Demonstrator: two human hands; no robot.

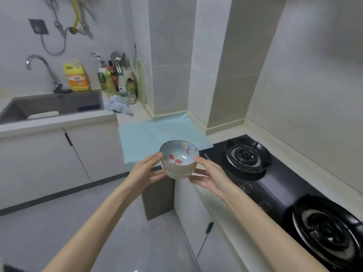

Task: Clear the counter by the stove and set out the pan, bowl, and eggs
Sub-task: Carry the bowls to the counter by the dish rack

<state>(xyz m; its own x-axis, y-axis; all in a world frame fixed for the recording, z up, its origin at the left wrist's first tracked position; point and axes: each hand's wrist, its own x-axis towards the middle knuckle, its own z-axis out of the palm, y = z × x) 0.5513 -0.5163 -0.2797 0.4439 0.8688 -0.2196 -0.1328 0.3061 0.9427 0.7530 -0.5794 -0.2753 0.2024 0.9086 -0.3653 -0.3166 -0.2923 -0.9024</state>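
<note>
A stack of bowls [178, 160], the top one pale blue inside with red leaf marks, is held between both hands just in front of the counter's near edge. My left hand [146, 171] grips its left side and my right hand [208, 173] grips its right side. Behind the bowls a light blue mat [157, 134] covers the corner counter beside the black gas stove [275, 181]. No pan or eggs are in view.
The stove has two burners, one near the mat [246, 154] and one at the lower right [332, 230]. A sink [53, 105] with a tap, a yellow detergent jug [77, 77], several bottles [115, 79] and a blue cloth [117, 106] lie at the left.
</note>
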